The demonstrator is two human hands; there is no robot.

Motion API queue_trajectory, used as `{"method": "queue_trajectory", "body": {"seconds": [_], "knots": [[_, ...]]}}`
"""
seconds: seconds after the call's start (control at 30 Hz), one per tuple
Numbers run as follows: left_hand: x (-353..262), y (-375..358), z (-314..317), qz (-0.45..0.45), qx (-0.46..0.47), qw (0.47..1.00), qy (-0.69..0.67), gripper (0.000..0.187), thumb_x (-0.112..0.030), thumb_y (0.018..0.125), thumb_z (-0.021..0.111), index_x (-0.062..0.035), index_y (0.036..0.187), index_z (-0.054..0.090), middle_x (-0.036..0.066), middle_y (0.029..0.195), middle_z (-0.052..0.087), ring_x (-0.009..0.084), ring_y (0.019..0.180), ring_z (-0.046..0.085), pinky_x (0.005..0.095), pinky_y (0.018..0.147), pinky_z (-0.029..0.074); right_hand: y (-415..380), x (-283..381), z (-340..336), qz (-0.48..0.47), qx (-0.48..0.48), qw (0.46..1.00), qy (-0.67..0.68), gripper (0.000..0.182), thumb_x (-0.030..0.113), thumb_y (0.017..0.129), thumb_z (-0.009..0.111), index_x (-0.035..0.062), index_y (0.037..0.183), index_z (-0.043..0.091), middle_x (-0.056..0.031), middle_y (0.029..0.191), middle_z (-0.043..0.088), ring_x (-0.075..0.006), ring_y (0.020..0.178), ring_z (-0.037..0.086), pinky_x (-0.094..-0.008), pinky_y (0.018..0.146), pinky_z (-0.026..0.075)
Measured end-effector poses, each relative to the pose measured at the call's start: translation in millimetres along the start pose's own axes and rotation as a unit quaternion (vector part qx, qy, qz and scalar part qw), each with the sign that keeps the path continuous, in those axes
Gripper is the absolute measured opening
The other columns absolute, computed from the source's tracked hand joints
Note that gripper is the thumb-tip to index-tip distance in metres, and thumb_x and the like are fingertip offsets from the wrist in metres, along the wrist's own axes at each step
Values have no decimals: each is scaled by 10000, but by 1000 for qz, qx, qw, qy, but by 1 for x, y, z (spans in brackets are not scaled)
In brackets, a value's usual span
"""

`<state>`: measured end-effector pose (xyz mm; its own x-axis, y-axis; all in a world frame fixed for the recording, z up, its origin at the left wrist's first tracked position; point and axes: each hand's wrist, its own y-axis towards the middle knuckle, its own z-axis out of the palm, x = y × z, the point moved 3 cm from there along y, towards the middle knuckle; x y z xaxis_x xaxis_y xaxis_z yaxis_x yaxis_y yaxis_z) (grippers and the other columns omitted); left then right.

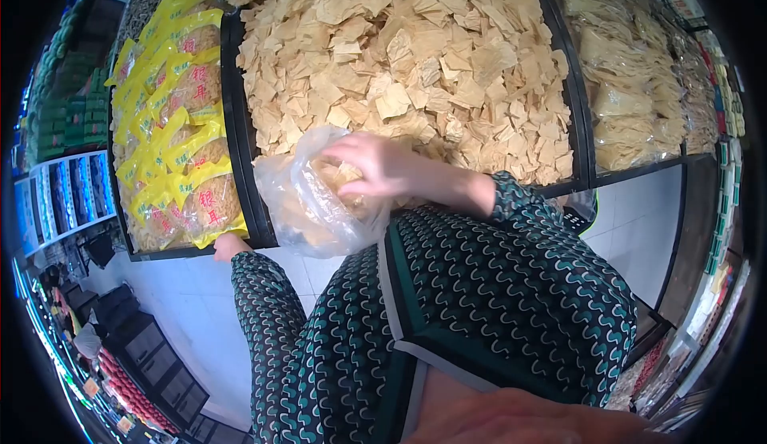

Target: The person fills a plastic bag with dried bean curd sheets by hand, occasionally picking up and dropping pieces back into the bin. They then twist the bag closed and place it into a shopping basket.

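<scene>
A clear plastic bag leans over the front edge of the middle bin, its mouth open and pale flakes inside. My right hand reaches across into the bag's mouth, thumb and fingers curled around some of the flakes. Behind it spreads a big heap of flat, tan, brittle-looking pieces, like dried bean curd sheets. My left hand is down at the front edge of the left bin, close to the yellow packets; most of its fingers are hidden.
Black dividers separate the bins. Clear-wrapped bundles of dried strips fill the right bin. White floor tiles show below. Stocked shelves stand at the left, and a dark basket is partly visible beneath the right side.
</scene>
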<state>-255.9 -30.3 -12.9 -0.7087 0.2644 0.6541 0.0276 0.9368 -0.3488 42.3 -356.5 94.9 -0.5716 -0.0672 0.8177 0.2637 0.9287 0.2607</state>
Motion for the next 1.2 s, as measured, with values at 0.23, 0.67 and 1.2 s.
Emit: {"method": "queue_trajectory", "body": {"seconds": [0.23,0.67,1.2], "knots": [[1,11,11,-9,-4,1000,-9,274,-177,894,644,-137,1164,662,12,1145,666,193,1043,632,392,786,475,-56,8,-162,161,-241,892,-347,868,280,588,885,79,1334,490,-199,1318,489,-379,1229,445,-490,1035,399],[0,6,8,-14,-42,999,-8,259,-170,904,636,-132,1159,666,12,1135,669,196,1040,638,398,793,493,-59,-38,-165,239,-200,873,-376,746,167,641,828,144,1325,529,-215,1353,450,-384,1247,458,-441,1036,424],[37,172,135,44,57,991,-113,332,-170,882,646,-106,1207,629,43,1189,652,219,1073,636,420,865,478,-54,-33,-156,202,-206,885,-366,522,58,734,663,112,1239,544,-145,1191,547,-343,1092,560,-416,873,509]]}}
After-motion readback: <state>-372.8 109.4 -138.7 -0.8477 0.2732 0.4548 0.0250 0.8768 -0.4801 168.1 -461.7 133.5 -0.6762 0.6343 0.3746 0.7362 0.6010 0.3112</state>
